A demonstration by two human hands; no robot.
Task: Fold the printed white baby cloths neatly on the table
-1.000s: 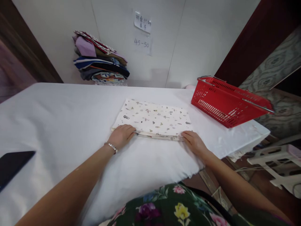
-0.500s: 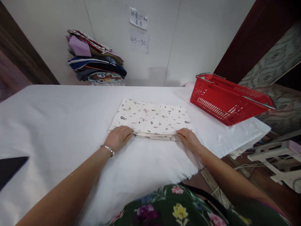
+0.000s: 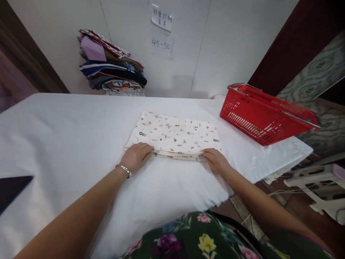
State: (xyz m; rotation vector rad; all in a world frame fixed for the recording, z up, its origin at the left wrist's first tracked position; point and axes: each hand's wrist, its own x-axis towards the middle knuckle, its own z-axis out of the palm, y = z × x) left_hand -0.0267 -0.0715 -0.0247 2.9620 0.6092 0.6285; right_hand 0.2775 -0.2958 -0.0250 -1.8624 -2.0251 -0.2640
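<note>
A folded white cloth (image 3: 175,135) with small printed plants and figures lies flat on the white-covered table (image 3: 81,144). Its layers show along the near edge. My left hand (image 3: 137,155), with a silver bracelet at the wrist, is closed on the near left corner, fingers on top and thumb at the layered edge. On the near right corner, my right hand (image 3: 215,160) pinches the same edge. The undersides of both grips are hidden.
A red plastic basket (image 3: 264,117) with metal handles stands at the table's right end. Folded fabrics (image 3: 113,64) are stacked at the back left against the wall. A dark flat piece (image 3: 13,190) lies at the left edge. A white stool (image 3: 318,183) is at the right.
The view has shifted slightly. Both hands keep their hold on the cloth's near corners, and the cloth lies as before.
</note>
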